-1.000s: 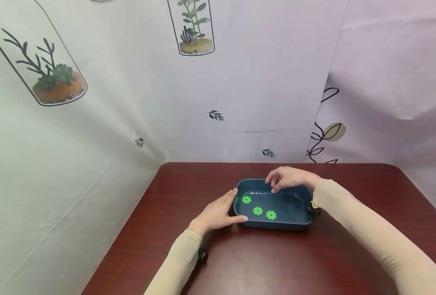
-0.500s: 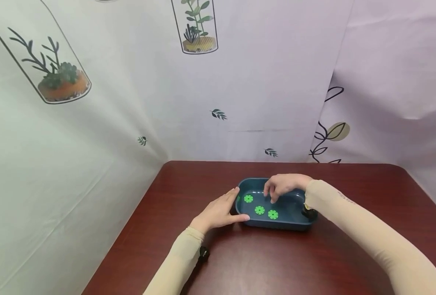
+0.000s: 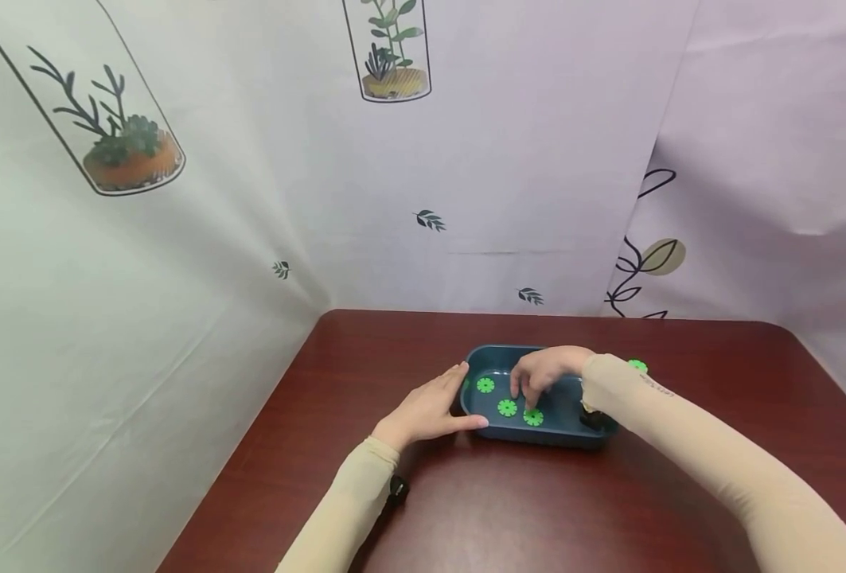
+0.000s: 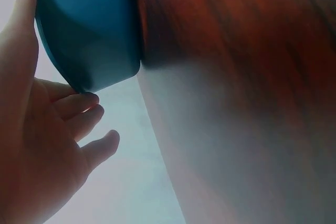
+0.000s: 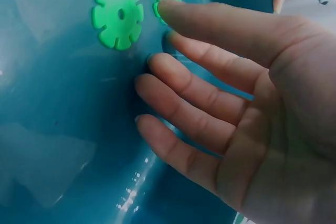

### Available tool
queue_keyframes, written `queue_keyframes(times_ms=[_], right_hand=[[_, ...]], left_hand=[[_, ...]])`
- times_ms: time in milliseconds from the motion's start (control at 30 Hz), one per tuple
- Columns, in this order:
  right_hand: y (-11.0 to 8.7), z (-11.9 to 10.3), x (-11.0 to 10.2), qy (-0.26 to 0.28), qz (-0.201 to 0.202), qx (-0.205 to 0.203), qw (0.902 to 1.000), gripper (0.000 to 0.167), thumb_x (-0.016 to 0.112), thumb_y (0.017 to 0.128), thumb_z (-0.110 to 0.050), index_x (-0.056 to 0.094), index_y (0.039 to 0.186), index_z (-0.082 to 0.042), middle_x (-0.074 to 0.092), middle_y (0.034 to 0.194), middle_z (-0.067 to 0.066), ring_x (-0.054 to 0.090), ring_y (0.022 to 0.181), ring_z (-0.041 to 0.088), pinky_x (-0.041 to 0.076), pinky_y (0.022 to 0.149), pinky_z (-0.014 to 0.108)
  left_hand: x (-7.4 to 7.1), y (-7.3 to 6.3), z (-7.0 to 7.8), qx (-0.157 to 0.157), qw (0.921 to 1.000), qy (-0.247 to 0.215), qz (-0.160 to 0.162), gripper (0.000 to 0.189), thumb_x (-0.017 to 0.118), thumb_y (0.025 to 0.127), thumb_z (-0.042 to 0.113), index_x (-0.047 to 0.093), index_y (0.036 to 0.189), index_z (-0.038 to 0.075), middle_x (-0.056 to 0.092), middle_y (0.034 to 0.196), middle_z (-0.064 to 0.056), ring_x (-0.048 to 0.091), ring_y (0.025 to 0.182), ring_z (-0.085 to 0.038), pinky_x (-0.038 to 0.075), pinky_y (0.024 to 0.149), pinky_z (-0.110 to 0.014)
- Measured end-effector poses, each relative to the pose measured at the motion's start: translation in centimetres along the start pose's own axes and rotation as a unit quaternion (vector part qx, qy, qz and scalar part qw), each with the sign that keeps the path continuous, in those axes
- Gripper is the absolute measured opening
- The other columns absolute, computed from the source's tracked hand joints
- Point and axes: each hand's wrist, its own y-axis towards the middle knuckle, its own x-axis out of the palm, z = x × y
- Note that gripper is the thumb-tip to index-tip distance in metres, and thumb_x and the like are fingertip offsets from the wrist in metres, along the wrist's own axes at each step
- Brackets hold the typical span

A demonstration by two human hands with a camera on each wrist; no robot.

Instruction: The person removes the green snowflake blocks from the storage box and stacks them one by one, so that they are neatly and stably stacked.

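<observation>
Progress first: we count three green discs lying flat in the tray (image 3: 537,436), the left disc (image 3: 489,387), the middle disc (image 3: 511,410) and the right disc (image 3: 533,419), plus a green patch (image 3: 466,383) at the left wall we can't sort out. The outer disc (image 3: 637,365) sits outside the tray on the counter (image 3: 573,509), partly behind the right sleeve (image 3: 709,430). If this is picking discs out, we'd call it early: one out, at least three left. We can't be sure of the direction.

The right hand (image 3: 544,371) is in the tray, fingers loosely bent, thumb apart from the fingertips, and we see nothing held. In the head view its thumb tip is right at the right disc; the middle disc is just beside the fingers, the left disc farther off toward the left wall. In the right wrist view the thumb overlaps one disc, but we can't tell if it touches.

The left hand (image 3: 426,406) has fingers and thumb spread apart, touching the tray's left end, thumb along the near rim. We judge it's steadying.
</observation>
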Motion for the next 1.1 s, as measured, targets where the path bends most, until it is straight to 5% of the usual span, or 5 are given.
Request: queue_keyframes(times_ms=[433,700,1100], right_hand=[[0.7,-0.4,0.6,0.012,-0.055,-0.012,0.9983,0.024,0.081,0.083,-0.013,0.069,0.103,-0.015,0.070,0.081,-0.003,0.058,0.072,0.009,0.048,0.070,0.026],[0.5,-1.1,1.3,-0.050,-0.035,0.010,0.9981,0.021,0.087,0.079,-0.015,0.069,0.089,-0.017,0.064,0.080,-0.004,0.048,0.070,0.011,0.040,0.068,0.029],[0.4,-1.3,1.3,-0.100,-0.015,0.024,0.9946,0.016,0.088,0.078,-0.020,0.072,0.080,-0.020,0.064,0.082,-0.006,0.050,0.071,0.010,0.043,0.068,0.029]], left_hand=[[-0.1,0.0,0.1,0.002,1.0000,0.006,0.002,0.108,0.055,0.086,0.077,0.021,0.161,0.008,0.026,0.165,-0.007,0.031,0.149,-0.020,0.037,0.114,-0.041],[0.2,-0.2,0.2,-0.007,1.0000,0.000,-0.006,0.108,0.054,0.086,0.079,0.019,0.162,0.010,0.026,0.165,-0.008,0.029,0.149,-0.021,0.037,0.114,-0.043],[0.1,-0.2,0.3,-0.010,1.0000,0.002,-0.001,0.108,0.054,0.086,0.078,0.020,0.162,0.009,0.027,0.165,-0.008,0.029,0.150,-0.020,0.036,0.114,-0.043]])
